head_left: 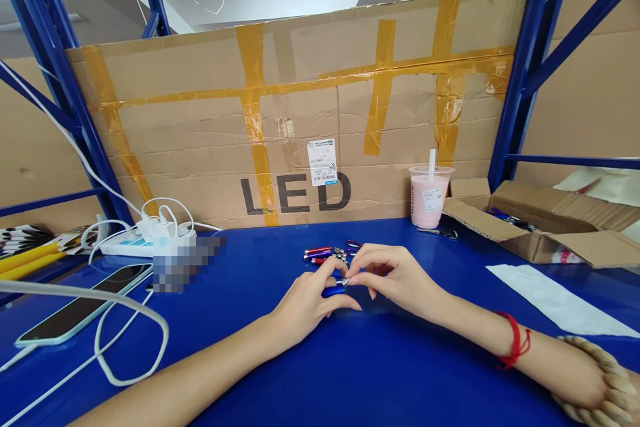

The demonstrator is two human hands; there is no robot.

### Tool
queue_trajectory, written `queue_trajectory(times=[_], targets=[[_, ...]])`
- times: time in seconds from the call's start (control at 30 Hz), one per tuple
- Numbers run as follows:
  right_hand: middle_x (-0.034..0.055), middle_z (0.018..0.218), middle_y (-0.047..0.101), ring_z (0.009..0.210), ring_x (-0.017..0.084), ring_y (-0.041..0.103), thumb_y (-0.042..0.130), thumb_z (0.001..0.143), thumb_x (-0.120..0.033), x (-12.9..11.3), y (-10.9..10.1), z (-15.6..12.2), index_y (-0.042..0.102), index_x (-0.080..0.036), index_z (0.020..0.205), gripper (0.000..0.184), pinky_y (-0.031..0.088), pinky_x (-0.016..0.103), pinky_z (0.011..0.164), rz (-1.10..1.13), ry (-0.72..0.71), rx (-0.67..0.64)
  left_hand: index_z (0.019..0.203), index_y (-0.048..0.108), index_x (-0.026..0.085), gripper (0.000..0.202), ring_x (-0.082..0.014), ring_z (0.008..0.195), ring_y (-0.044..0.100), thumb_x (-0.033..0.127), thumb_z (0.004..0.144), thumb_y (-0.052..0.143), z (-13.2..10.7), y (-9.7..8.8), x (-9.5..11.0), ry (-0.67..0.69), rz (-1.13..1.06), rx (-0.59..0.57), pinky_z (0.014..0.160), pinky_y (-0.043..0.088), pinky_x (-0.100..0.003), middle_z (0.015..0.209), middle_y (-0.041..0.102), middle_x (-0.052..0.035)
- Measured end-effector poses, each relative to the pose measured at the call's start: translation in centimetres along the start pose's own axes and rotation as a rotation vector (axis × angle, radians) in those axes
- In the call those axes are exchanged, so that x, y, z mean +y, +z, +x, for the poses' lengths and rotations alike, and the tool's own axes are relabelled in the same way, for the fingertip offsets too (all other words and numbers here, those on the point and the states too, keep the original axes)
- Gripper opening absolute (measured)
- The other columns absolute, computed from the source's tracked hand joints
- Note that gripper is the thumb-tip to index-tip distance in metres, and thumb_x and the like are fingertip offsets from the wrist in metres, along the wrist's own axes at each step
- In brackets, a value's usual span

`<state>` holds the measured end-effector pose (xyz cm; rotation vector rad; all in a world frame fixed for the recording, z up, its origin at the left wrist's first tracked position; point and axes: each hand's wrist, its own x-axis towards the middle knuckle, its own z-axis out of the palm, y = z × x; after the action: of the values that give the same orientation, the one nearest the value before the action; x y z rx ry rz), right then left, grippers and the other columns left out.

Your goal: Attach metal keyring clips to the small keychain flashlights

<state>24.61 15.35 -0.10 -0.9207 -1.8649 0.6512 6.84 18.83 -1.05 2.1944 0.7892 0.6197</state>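
My left hand (311, 300) holds a small blue metal tube (333, 290) between thumb and fingers, low over the blue tabletop. The thumb and fingertips of my right hand (395, 275) are pinched on a tiny silvery piece (346, 281) at the tube's right end. Whether that piece is joined to the tube is too small to tell. Just behind my fingers lie red and blue tubes (318, 252) and a cluster of small silvery round parts (341, 254). A dark red loop (353, 244) lies beside them, partly hidden by my right hand.
At left are a phone (85, 304), white cables (163, 327) and a power strip (127, 244). A pink drink cup (429, 197), an open carton (540, 240) and white paper (560, 297) stand or lie at right. A cardboard wall (210, 167) closes off the back.
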Motion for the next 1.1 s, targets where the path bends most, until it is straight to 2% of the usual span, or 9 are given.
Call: queue_trajectory(times=[0.1, 0.17, 0.33, 0.5, 0.67, 0.83, 1.0, 1.1], targets=[[0.0056, 0.079, 0.054, 0.048, 0.002, 0.048, 0.062, 0.073, -0.036, 0.0, 0.0, 0.0, 0.065, -0.009, 0.075, 0.027, 0.042, 0.011, 0.043, -0.001, 0.001, 0.01, 0.101, 0.043, 0.024, 0.032, -0.0054, 0.052, 0.046, 0.044, 0.076, 0.051, -0.1, 0.1, 0.1, 0.055, 0.055, 0.013, 0.056, 0.037, -0.018, 0.074, 0.057, 0.0054], [0.0055, 0.079, 0.054, 0.048, 0.002, 0.048, 0.062, 0.073, -0.036, 0.1, 0.0, 0.1, 0.065, -0.009, 0.075, 0.027, 0.042, 0.011, 0.043, -0.002, 0.006, 0.023, 0.102, 0.043, 0.023, 0.026, -0.0071, 0.06, 0.049, 0.039, 0.081, 0.043, 0.0, 0.2, 0.0, 0.087, 0.094, 0.013, 0.061, 0.038, -0.019, 0.077, 0.057, 0.0033], [0.0046, 0.077, 0.054, 0.047, 0.002, 0.048, 0.062, 0.074, -0.035, 0.6, -0.3, 0.3, 0.064, -0.009, 0.075, 0.026, 0.042, 0.011, 0.043, -0.022, 0.006, 0.048, 0.1, 0.046, 0.02, 0.023, -0.0078, 0.066, 0.049, 0.032, 0.086, 0.033, 0.1, 0.1, 0.0, 0.099, 0.108, 0.02, 0.065, 0.037, -0.019, 0.072, 0.053, 0.0023], [0.0057, 0.081, 0.055, 0.046, 0.002, 0.048, 0.061, 0.073, -0.038, 1.2, -0.6, 0.3, 0.064, -0.009, 0.076, 0.029, 0.042, 0.012, 0.044, -0.032, -0.003, 0.066, 0.1, 0.048, 0.019, 0.027, -0.0067, 0.062, 0.045, 0.034, 0.086, 0.031, 0.2, 0.0, -0.1, 0.095, 0.108, 0.098, 0.064, 0.035, -0.019, 0.066, 0.049, 0.0035], [0.0056, 0.081, 0.055, 0.046, 0.002, 0.048, 0.062, 0.073, -0.037, 1.3, -0.7, 0.4, 0.065, -0.01, 0.076, 0.028, 0.042, 0.012, 0.044, -0.049, -0.01, 0.071, 0.102, 0.048, 0.021, 0.029, -0.0071, 0.064, 0.046, 0.036, 0.087, 0.029, 0.2, 0.0, -0.2, 0.119, 0.127, 0.098, 0.066, 0.035, -0.019, 0.068, 0.05, 0.0034], [0.0056, 0.078, 0.055, 0.046, 0.003, 0.048, 0.064, 0.069, -0.04, 1.1, -0.9, 0.6, 0.064, -0.009, 0.073, 0.032, 0.041, 0.013, 0.043, -0.035, 0.051, 0.039, 0.101, 0.048, 0.021, 0.029, -0.007, 0.063, 0.045, 0.036, 0.087, 0.028, 0.0, -0.1, -0.3, 0.141, 0.139, 0.063, 0.065, 0.035, -0.019, 0.068, 0.051, 0.0032], [0.0044, 0.072, 0.055, 0.044, 0.004, 0.048, 0.069, 0.062, -0.043, 1.1, -1.1, 0.6, 0.065, -0.008, 0.069, 0.036, 0.038, 0.013, 0.042, -0.054, 0.16, -0.035, 0.095, 0.048, 0.019, 0.028, -0.0069, 0.062, 0.045, 0.037, 0.087, 0.028, -0.3, -0.3, 0.0, 0.129, 0.147, -0.027, 0.063, 0.035, -0.019, 0.067, 0.051, 0.0032], [0.0043, 0.069, 0.055, 0.046, 0.004, 0.048, 0.071, 0.059, -0.041, 1.1, -1.1, 0.5, 0.065, -0.008, 0.066, 0.035, 0.039, 0.014, 0.043, -0.056, 0.183, -0.035, 0.094, 0.047, 0.02, 0.026, -0.0071, 0.062, 0.044, 0.037, 0.086, 0.028, -0.6, -0.4, 0.3, 0.117, 0.177, -0.044, 0.061, 0.033, -0.02, 0.072, 0.052, 0.0027]])
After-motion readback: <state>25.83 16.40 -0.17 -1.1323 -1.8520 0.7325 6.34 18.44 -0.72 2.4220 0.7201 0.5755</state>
